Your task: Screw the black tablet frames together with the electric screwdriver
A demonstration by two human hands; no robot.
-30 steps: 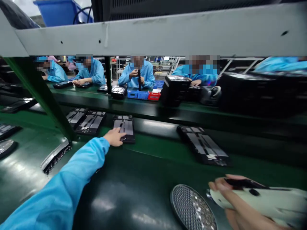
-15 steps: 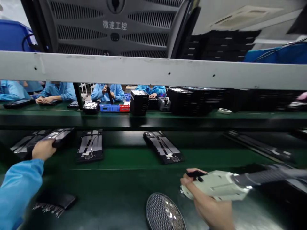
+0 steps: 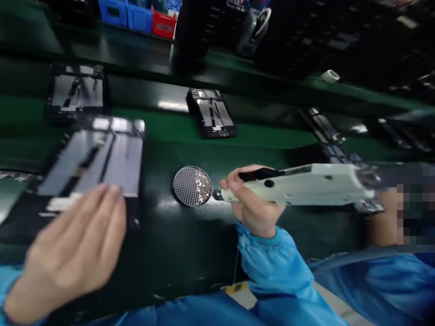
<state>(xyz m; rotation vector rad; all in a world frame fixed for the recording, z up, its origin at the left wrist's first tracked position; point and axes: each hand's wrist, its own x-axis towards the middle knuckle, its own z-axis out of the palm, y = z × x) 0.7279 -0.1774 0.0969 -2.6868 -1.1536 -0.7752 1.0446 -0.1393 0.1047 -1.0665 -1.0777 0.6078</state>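
Note:
My left hand lies blurred with flat, parted fingers on the near edge of a black device frame with metal plates, on the dark green conveyor belt. My right hand grips a white electric screwdriver whose tip sits right beside a round perforated screw tray. Loose silver screws lie in that tray. Further along the belt are two more black frames, both beyond my hands' reach of contact.
Stacks of black frames fill the upper right, near a tape roll. Blue bins and a red bin stand on the far shelf. A blue sleeve and a pixelated patch occupy the lower right.
My view has tilted down toward the belt. The screwdriver has moved left to the screw tray, and the frame under my left hand now lies closer to me.

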